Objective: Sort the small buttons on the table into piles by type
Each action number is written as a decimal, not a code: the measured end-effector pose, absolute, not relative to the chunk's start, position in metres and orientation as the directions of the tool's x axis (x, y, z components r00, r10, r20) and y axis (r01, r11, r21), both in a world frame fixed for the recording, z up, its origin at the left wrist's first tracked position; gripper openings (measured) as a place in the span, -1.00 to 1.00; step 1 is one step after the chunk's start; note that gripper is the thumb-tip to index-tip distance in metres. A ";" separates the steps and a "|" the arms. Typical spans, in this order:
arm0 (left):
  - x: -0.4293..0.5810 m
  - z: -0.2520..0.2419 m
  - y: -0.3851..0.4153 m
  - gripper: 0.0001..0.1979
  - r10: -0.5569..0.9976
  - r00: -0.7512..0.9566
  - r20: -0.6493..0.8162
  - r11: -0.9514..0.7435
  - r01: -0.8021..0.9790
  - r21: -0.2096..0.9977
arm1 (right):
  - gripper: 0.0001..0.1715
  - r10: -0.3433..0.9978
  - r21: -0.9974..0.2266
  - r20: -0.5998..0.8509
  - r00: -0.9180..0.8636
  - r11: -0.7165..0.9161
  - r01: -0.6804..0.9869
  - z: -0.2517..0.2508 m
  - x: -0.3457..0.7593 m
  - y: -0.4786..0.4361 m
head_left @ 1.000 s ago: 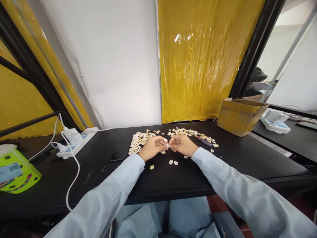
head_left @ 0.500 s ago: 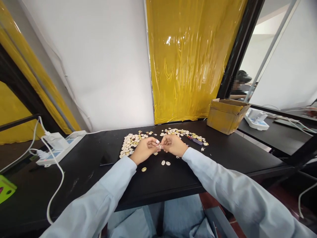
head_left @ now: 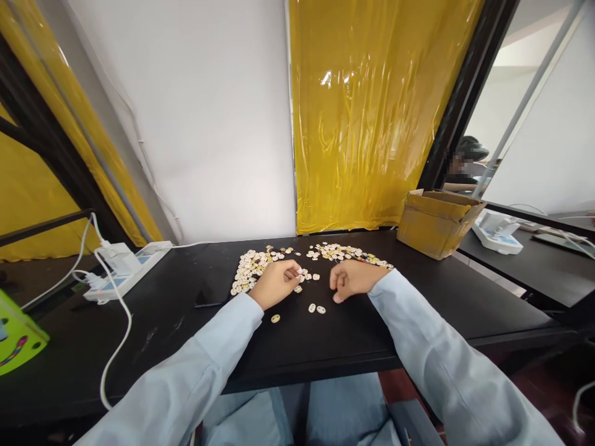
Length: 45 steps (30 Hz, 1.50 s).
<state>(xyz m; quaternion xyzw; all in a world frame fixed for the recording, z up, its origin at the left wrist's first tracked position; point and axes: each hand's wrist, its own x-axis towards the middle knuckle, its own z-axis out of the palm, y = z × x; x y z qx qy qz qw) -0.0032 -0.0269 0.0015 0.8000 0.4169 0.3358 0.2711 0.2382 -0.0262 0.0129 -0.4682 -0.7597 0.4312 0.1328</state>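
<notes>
My left hand [head_left: 277, 282] is raised over the near edge of a pile of small cream oval two-holed pieces [head_left: 246, 266]. Its thumb and fingers pinch together; a whitish bit shows at the fingertips, too small to name. Apart from it, to the right, my right hand [head_left: 356, 277] hangs above the table with bent fingers and a gap between thumb and forefinger; I see nothing in it. Two pale oval pieces [head_left: 321, 310] lie side by side between and below my hands. A yellowish oval piece [head_left: 276, 318] lies by my left wrist.
A second heap of oval pieces [head_left: 341, 252] lies behind my right hand. On the black table [head_left: 325, 347] are a dark phone-like slab [head_left: 211, 294], a white power strip [head_left: 134, 272] with cables, and an open cardboard box [head_left: 434, 226]. Another person [head_left: 467, 164] sits beyond, right.
My hands were together at the fingertips over a small piece; now they are apart. My right hand has moved right and covers the purple-handled screwdriver. The view has shifted slightly.
</notes>
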 end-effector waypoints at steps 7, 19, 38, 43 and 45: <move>-0.004 0.006 -0.030 -0.88 0.847 0.413 0.335 -0.529 0.597 0.603 | -0.76 0.820 -0.663 -0.343 -0.459 0.135 0.736 0.019 0.243 -0.031; -0.002 0.013 -0.041 -0.84 0.569 0.815 0.106 -0.684 0.398 0.611 | -0.82 0.843 -0.826 -0.128 -0.523 0.202 0.527 0.005 0.224 -0.024; -0.002 0.007 -0.027 -0.86 0.856 0.358 0.373 -0.476 0.266 0.838 | -0.82 0.954 -0.964 0.116 -0.277 0.176 0.199 -0.004 0.203 -0.018; -0.001 0.003 -0.022 -0.74 0.899 0.290 0.329 -0.369 0.096 0.924 | -0.80 0.935 -0.965 0.194 -0.298 0.236 0.112 -0.008 0.191 -0.021; 0.000 0.002 -0.022 -0.72 0.904 0.295 0.310 -0.349 0.089 0.933 | -0.80 0.935 -0.964 0.210 -0.286 0.246 0.096 -0.010 0.187 -0.022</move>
